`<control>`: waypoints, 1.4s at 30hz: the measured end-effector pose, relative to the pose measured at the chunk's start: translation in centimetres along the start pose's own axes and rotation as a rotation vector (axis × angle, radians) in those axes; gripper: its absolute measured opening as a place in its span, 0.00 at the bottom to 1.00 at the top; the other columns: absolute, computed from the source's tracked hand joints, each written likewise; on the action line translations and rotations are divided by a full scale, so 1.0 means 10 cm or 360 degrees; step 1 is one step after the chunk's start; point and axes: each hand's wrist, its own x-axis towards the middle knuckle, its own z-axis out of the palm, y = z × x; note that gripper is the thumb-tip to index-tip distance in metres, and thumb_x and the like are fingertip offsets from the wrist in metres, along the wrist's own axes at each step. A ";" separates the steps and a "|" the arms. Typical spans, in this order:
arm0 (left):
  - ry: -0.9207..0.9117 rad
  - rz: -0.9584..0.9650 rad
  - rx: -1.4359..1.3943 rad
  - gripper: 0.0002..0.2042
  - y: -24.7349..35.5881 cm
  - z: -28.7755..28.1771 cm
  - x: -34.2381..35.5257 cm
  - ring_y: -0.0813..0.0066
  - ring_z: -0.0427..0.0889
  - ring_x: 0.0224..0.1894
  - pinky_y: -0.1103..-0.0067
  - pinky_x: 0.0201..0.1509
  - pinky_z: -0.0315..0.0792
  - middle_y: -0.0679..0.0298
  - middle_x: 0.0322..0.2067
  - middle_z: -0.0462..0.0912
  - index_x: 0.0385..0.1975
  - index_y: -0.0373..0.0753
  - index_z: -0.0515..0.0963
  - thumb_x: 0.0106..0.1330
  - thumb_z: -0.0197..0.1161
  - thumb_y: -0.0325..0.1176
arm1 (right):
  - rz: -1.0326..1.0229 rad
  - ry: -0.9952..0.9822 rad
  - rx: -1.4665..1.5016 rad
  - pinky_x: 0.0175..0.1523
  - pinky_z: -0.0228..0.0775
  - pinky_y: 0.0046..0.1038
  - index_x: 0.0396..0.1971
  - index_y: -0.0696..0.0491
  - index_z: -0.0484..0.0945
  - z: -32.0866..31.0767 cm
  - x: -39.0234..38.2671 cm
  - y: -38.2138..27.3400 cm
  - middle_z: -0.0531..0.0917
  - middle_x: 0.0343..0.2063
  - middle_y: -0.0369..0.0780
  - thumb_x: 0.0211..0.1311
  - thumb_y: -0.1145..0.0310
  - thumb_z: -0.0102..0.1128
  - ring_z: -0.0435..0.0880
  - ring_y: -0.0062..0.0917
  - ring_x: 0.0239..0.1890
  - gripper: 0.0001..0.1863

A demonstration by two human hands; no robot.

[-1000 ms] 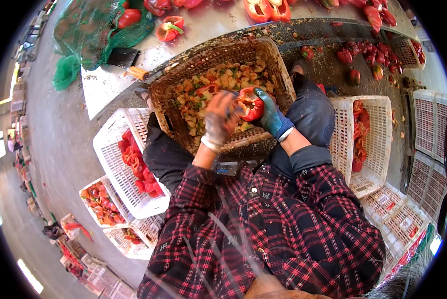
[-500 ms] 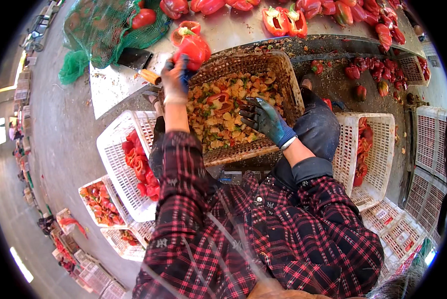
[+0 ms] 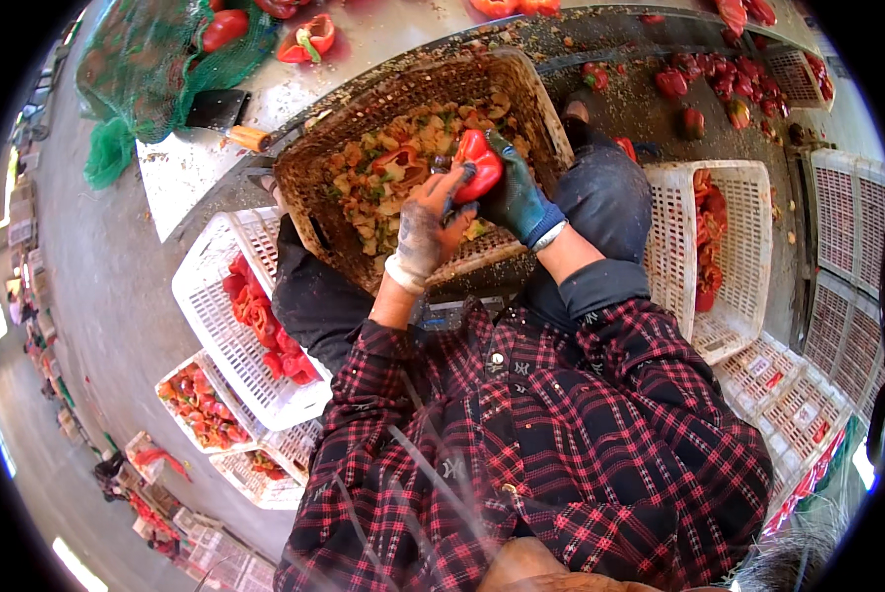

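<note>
Over a brown-stained crate (image 3: 309,212) of pepper cores and trimmings, my two hands meet at a red bell pepper piece (image 3: 480,163). My left hand (image 3: 431,225), in a pale glove with dark stained fingers, closes on its near left side. Wrapped along its right side is my right hand (image 3: 514,195), in a dark glove with a blue cuff. The pepper's skin faces up; its underside and the tips of my right fingers are hidden. Up on the metal table (image 3: 364,49), a cut pepper half (image 3: 306,39) lies with its green stem showing.
A cleaver (image 3: 227,113) with a wooden handle lies at the table edge beside a green mesh bag (image 3: 151,64) of peppers. White crates with red pepper pieces stand left (image 3: 201,286) and right (image 3: 753,247) of my legs. Loose peppers (image 3: 729,89) lie on the floor, far right.
My left hand has come back from the table with the pepper piece, down and right over the crate. My right hand has closed on it too. The view has shifted.
</note>
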 end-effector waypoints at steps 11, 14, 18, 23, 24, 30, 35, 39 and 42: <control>-0.0234 0.0002 0.0773 0.13 0.03 -0.12 0.34 0.53 0.81 0.34 0.65 0.37 0.74 0.55 0.35 0.81 0.40 0.42 0.76 0.54 0.62 0.32 | 0.0060 0.0050 0.0032 0.48 0.74 0.37 0.44 0.52 0.74 0.32 -0.15 0.05 0.80 0.39 0.40 0.64 0.47 0.51 0.80 0.31 0.41 0.22; -0.0201 -0.0083 0.0678 0.08 -0.08 0.03 0.44 0.52 0.81 0.33 0.64 0.35 0.73 0.55 0.30 0.81 0.35 0.44 0.77 0.55 0.61 0.35 | 0.0022 -0.0139 -0.0032 0.51 0.71 0.34 0.49 0.49 0.73 0.10 -0.10 0.03 0.79 0.42 0.38 0.64 0.50 0.52 0.79 0.29 0.44 0.21; -0.0013 -0.0456 -0.0042 0.06 -0.05 0.08 0.48 0.60 0.80 0.27 0.72 0.31 0.74 0.58 0.27 0.82 0.35 0.42 0.80 0.60 0.60 0.33 | 0.0006 -0.0016 -0.0145 0.48 0.74 0.34 0.47 0.53 0.73 0.25 -0.16 -0.06 0.79 0.40 0.40 0.61 0.56 0.59 0.79 0.30 0.42 0.20; 0.0402 -0.0856 -0.0853 0.07 -0.57 -0.27 0.57 0.73 0.77 0.27 0.78 0.31 0.72 0.61 0.25 0.80 0.35 0.36 0.79 0.62 0.60 0.31 | -0.0262 0.0080 -0.0122 0.49 0.75 0.40 0.47 0.54 0.73 0.45 -0.47 -0.29 0.80 0.40 0.43 0.58 0.54 0.62 0.80 0.35 0.42 0.23; 0.0410 -0.0694 -0.0197 0.08 -0.78 -0.34 0.56 0.71 0.78 0.28 0.75 0.32 0.73 0.59 0.24 0.80 0.37 0.37 0.79 0.61 0.62 0.33 | -0.0372 0.0070 -0.0160 0.50 0.75 0.41 0.47 0.55 0.73 0.54 -0.57 -0.37 0.79 0.41 0.43 0.57 0.53 0.62 0.80 0.35 0.43 0.24; 0.0458 -0.0079 0.1392 0.19 -0.52 -1.11 1.31 0.50 0.78 0.45 0.62 0.46 0.74 0.50 0.44 0.78 0.48 0.42 0.75 0.57 0.63 0.39 | -0.1307 0.0258 -0.0461 0.62 0.65 0.42 0.54 0.56 0.70 0.16 -2.18 -1.77 0.74 0.54 0.48 0.59 0.51 0.59 0.73 0.39 0.56 0.29; 0.0690 -0.0587 0.1500 0.21 -0.84 -1.46 2.11 0.50 0.79 0.46 0.63 0.49 0.73 0.49 0.44 0.79 0.48 0.44 0.76 0.60 0.57 0.49 | -0.1617 0.1235 -0.0736 0.65 0.60 0.44 0.59 0.54 0.67 -0.34 -3.29 -2.48 0.71 0.58 0.45 0.65 0.58 0.53 0.67 0.36 0.62 0.25; 0.0452 -0.0841 0.1250 0.21 -0.83 -1.45 2.29 0.52 0.80 0.47 0.64 0.49 0.73 0.48 0.42 0.81 0.47 0.46 0.78 0.61 0.56 0.52 | -0.1720 0.1234 -0.1163 0.65 0.63 0.36 0.60 0.54 0.66 -0.16 -2.96 -2.11 0.72 0.58 0.44 0.66 0.60 0.52 0.70 0.33 0.60 0.25; 0.0544 -0.0750 0.1110 0.19 -0.88 -1.38 1.91 0.53 0.81 0.45 0.66 0.47 0.74 0.48 0.41 0.81 0.47 0.48 0.78 0.60 0.59 0.48 | -0.1385 0.0683 -0.1397 0.63 0.66 0.32 0.58 0.55 0.68 0.55 -1.85 -1.53 0.74 0.55 0.44 0.65 0.62 0.52 0.74 0.29 0.56 0.24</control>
